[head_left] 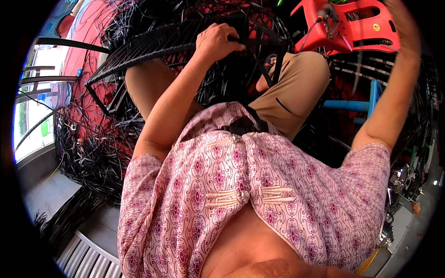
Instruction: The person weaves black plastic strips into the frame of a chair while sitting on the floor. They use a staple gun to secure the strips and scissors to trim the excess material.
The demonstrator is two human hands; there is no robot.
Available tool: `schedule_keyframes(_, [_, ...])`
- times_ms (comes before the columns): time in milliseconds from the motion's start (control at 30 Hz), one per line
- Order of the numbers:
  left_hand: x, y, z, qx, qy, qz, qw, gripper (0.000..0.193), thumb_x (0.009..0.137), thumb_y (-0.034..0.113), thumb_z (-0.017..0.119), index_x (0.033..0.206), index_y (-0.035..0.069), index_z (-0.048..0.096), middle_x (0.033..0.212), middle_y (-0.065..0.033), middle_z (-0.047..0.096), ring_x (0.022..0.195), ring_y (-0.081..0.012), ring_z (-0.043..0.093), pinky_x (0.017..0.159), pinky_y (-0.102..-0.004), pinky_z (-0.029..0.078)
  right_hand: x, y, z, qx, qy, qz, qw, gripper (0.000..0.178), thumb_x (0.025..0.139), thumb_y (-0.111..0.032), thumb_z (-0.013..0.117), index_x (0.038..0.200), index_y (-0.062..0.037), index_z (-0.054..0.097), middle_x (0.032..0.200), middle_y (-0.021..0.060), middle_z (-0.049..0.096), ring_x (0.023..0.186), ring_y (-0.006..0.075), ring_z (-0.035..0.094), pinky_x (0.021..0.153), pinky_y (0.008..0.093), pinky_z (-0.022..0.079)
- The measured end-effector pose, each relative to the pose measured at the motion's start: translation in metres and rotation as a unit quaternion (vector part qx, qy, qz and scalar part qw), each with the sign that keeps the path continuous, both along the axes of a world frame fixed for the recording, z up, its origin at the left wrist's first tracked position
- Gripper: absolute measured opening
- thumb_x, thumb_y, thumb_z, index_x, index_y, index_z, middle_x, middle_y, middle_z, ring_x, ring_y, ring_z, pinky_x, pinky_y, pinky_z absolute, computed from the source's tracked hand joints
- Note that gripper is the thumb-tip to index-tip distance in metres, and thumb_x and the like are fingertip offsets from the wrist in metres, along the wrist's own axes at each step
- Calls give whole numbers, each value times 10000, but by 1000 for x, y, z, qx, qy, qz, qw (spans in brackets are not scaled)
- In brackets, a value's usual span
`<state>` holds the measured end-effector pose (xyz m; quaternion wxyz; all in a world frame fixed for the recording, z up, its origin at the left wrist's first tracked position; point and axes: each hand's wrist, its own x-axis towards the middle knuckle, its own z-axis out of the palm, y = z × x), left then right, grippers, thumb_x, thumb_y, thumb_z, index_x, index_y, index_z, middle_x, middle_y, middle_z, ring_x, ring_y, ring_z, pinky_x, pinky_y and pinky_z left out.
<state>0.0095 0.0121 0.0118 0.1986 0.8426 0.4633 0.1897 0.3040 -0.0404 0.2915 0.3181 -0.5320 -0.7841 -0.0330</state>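
Note:
A black frame [153,54], its rail wrapped in black strips and its inside strung with them, lies slanted across my lap. My left hand [217,42] is curled over its near rail, thumb and fingers bent around it; whether a strip is pinched there too is hidden. High at the right edge is my right hand [402,18], raised well away from the frame. Its fingers run out of the picture, so what they hold does not show. A thin, blurred strip [357,74] hangs between the frame and my right forearm.
Tangled black strips [92,148] cover the red ground at left and far. A red plastic stool [320,25] with a tool on its seat stands far right, a blue stool [350,105] nearer. Metal parts [401,178] lie at right, a slatted white seat [88,257] at lower left.

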Motion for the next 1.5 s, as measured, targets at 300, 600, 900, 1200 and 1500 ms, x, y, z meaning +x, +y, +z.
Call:
schedule_keyframes(300, [3, 5, 6, -42, -5, -12, 999, 419, 662, 442, 826, 936, 129, 774, 988, -26, 711, 1054, -246, 639, 894, -396, 513, -80, 48, -238, -468, 265, 93, 838, 228, 895, -273, 731, 948, -57, 780, 785, -26, 692, 710, 47, 569, 648, 220, 461])
schedule_keyframes(600, [3, 3, 5, -55, -50, 15, 997, 444, 633, 377, 869, 950, 98, 730, 986, -48, 665, 957, -272, 656, 823, -403, 514, -93, 59, -270, -473, 350, 61, 806, 142, 856, -207, 775, 839, -71, 736, 725, -53, 632, 645, 29, 508, 622, 207, 423])
schedule_keyframes(900, [-6, -12, -6, 206, -90, -84, 971, 350, 727, 289, 819, 1008, 110, 712, 1042, -11, 618, 993, -222, 599, 871, -363, 447, -100, 71, -288, -487, 243, 24, 839, 175, 840, -176, 685, 738, -34, 683, 649, -29, 587, 630, 74, 518, 596, 260, 412])
schedule_keyframes(1200, [1, -3, 2, 187, -20, -141, 972, 302, 797, 296, 756, 1018, 95, 711, 1004, -33, 608, 1002, -230, 575, 895, -371, 421, -117, 26, -279, -58, 299, -95, 948, 243, 935, -221, 647, 934, 17, 694, 855, 113, 695, 749, 219, 680, 686, 344, 533])
schedule_keyframes(1500, [4, 24, -9, 54, -1, -214, 975, 323, 846, 307, 697, 998, 23, 695, 1023, -84, 617, 1066, -274, 568, 926, -397, 443, -151, -56, -345, -216, 467, -130, 848, 354, 883, -232, 712, 1120, 25, 655, 1179, 130, 638, 992, 205, 635, 775, 302, 502])
